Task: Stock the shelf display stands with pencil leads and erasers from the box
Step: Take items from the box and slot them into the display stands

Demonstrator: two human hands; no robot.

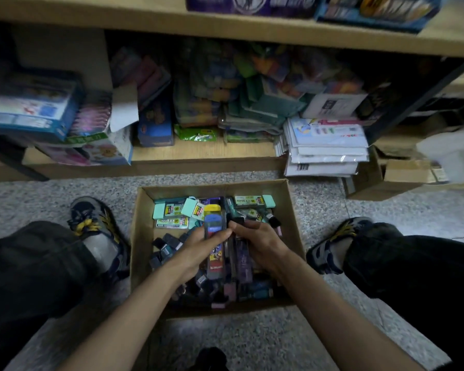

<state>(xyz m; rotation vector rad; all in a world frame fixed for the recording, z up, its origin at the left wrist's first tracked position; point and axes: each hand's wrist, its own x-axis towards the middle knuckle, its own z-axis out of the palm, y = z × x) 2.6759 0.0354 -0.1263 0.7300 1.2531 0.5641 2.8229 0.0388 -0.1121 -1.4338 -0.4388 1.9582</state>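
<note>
Seen from above, a crouching person's 2 bare forearms reach from 6 o'clock into an open cardboard box [142, 236] on a speckled floor [319, 210].

The left hand [196, 247] sits at the middle of the box. Its fingers are curled round a long carded pack [214, 218], gripping its lower half. The pack's long axis runs from 6 to 12 o'clock, with the free end pointing away from the body toward the shelf. That end shows a yellow cap over a blue oval piece; lower down is a red and dark printed card, blurred.

The right hand [257, 242] lies just beside it at 3 o'clock, the 2 hands touching at the fingertips. Its fingers are curled down over long purple packs [244, 261] lying on the same axis; whether they are clamped on one cannot be told.

Both hands are equally near the loose stock. Dark lead cases [169, 242] lie at 9 o'clock of the left hand, and mint erasers [172, 210] with yellow labels fill the far end of the box at 12 o'clock.

2 shoes [91, 218] flank the box at 9 and 3 o'clock.

Beyond, at 12 o'clock, a low wooden shelf [198, 153] carries stacked goods [327, 145], heavily blurred. No display stand can be made out, so lifting the pack up and forward looks like the likely next move.
</note>
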